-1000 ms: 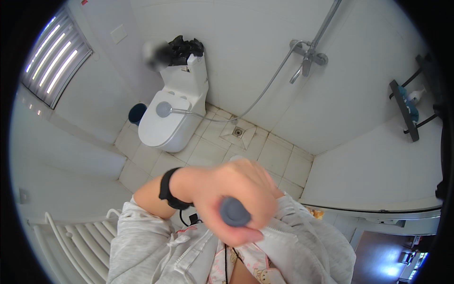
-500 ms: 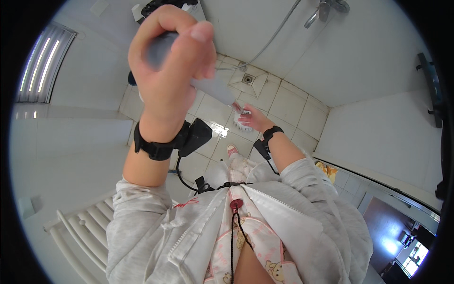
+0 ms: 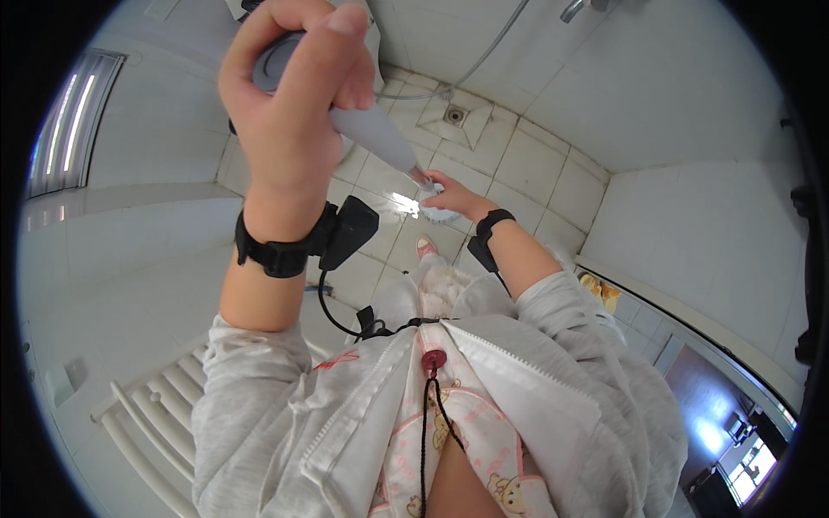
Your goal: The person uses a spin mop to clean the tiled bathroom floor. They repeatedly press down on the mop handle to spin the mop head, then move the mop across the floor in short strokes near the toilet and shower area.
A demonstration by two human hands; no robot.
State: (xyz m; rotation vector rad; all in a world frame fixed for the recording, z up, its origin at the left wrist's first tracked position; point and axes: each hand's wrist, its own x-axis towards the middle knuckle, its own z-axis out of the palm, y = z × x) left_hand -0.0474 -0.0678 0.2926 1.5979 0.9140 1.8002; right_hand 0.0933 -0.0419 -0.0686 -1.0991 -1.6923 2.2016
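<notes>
A long-handled scrub brush stretches from my raised left hand down toward the tiled floor. My left hand [image 3: 289,129] is closed round the grey end of its handle [image 3: 376,138], high in the upper left. Below the pale handle a narrow metal-looking shaft runs to the white brush head [image 3: 438,210], whose bristles show at the edge. Close above that head, my right hand [image 3: 464,198] is closed at the lower shaft, its fingers and thumb partly round it. Whether the bristles touch the floor I cannot tell.
Pale floor tiles [image 3: 518,164] hold a square drain [image 3: 456,115]. A grey hose [image 3: 488,69] hangs along the wall under a metal tap [image 3: 572,10]. A white slatted rack [image 3: 147,432] stands at lower left. My pink shoe [image 3: 425,248] is below the brush head; a door track borders the right.
My view has tilted, so the floor and drain sit higher. My right hand's fingers have closed in on the lower shaft. My left hand has shifted slightly up and left with the handle.
</notes>
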